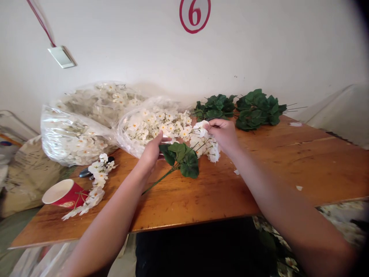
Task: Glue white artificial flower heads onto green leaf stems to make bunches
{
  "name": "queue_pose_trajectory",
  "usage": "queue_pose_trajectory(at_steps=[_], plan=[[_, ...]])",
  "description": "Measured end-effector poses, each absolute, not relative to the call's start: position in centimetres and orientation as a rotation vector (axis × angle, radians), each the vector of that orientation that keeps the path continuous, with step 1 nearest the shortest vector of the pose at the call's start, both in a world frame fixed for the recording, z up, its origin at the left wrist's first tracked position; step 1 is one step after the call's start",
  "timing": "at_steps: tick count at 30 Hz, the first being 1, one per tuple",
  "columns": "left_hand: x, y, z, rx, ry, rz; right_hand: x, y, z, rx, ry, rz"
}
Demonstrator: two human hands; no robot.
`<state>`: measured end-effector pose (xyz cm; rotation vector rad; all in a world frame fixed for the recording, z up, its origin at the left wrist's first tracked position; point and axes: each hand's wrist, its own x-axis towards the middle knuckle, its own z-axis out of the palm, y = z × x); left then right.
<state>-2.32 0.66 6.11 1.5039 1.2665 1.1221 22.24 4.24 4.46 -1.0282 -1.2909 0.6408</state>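
Note:
My left hand (153, 149) is at the edge of a pile of white artificial flowers (150, 125). Its fingers close about the left leaf of a green artificial leaf spray (188, 163), and that leaf partly covers them. The spray's stem slants down to the left, towards my forearm. My right hand (223, 132) pinches a white flower (201, 127) between thumb and forefinger, at the right end of the pile. More white blossoms (213, 152) hang just below it, over the wooden table (207, 196).
A clear plastic bag (77, 130) full of white flowers bulges at the back left. Dark green leaf bunches (258, 109) lie at the back right. A red paper cup (67, 194) lies tipped beside a white flower spray (98, 188). Loose petals (299, 188) dot the right side.

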Motion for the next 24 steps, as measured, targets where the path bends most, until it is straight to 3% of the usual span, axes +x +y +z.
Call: queue_pose_trajectory(at_steps=[4,9,15,19,24], plan=[[-1.6,-2.1,7.9,2.109,1.466,1.526,22.4,4.3,4.2,-1.092,-1.335,0.754],[1.1,-4.6,6.5,2.941,1.382,0.837,22.3,4.1,4.0,-1.198,-1.493,0.85],[2.1,-4.3,4.0,3.092,1.338,0.491,22.4,3.3,4.7,-1.332,-1.537,0.92],[2.1,-4.4,3.3,3.133,1.167,0.603,23.4,2.9,5.9,-1.434,-1.61,1.051],[2.6,-3.8,1.5,3.061,0.939,0.8,25.3,2.6,7.2,-1.436,-1.576,0.843]])
